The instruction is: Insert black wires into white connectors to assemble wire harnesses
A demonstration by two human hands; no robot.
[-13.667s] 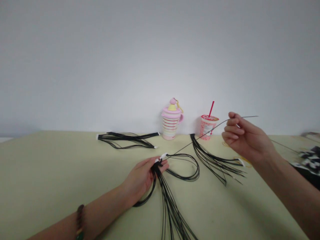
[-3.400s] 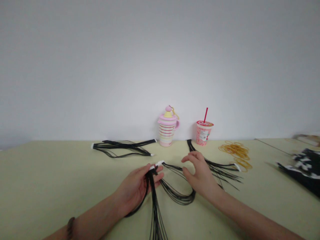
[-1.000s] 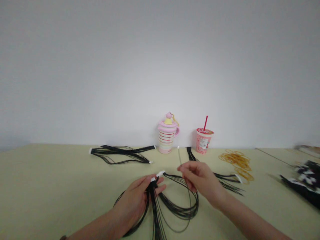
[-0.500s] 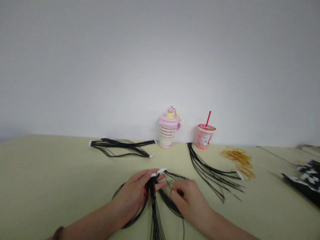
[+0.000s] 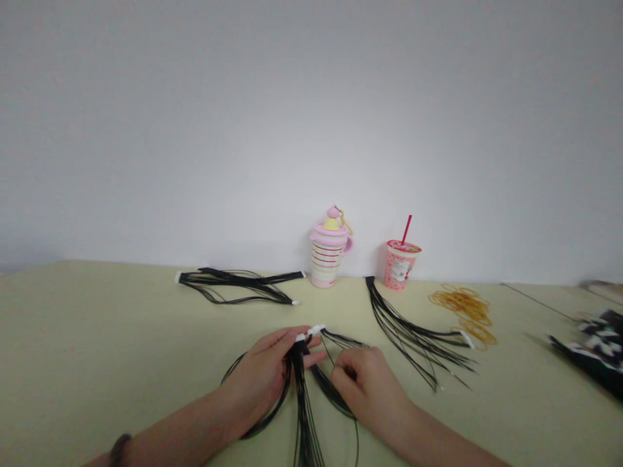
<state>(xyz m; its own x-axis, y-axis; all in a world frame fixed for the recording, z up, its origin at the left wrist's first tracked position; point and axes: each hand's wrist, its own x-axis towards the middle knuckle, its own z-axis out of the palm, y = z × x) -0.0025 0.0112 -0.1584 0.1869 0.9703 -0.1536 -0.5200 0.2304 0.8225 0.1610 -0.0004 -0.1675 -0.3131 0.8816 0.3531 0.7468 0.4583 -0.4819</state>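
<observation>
A white wall [image 5: 311, 117] fills the upper part of the view, with a pale yellow-green tabletop [image 5: 97, 363] running along its foot. The landmark is a pink striped tumbler [image 5: 329, 256] with a yellow-and-pink lid, standing at the back of the tabletop against the wall. Well to its right lies a black-and-white patterned cloth [image 5: 596, 350], at the tabletop's edge.

In front of the tumbler, slightly to its left, the held wire bundle [image 5: 304, 415] hangs over the tabletop, its thin black strands looping and trailing toward the person. A second black wire bundle [image 5: 238, 280] lies flat to the tumbler's left, and a third [image 5: 413, 334] fans out to its right. Farther right than that are a loose heap of orange rubber bands [image 5: 462, 312] and a pink paper cup [image 5: 400, 264] with a red straw.

The left hand [image 5: 257, 376] is curled closed around the held bundle, just below its white connector [image 5: 315, 330]. The right hand [image 5: 367, 389] sits just beside it, fingers drawn together among the strands, though whether they pinch any is hidden. A dark beaded bracelet [image 5: 119, 449] circles the left wrist
</observation>
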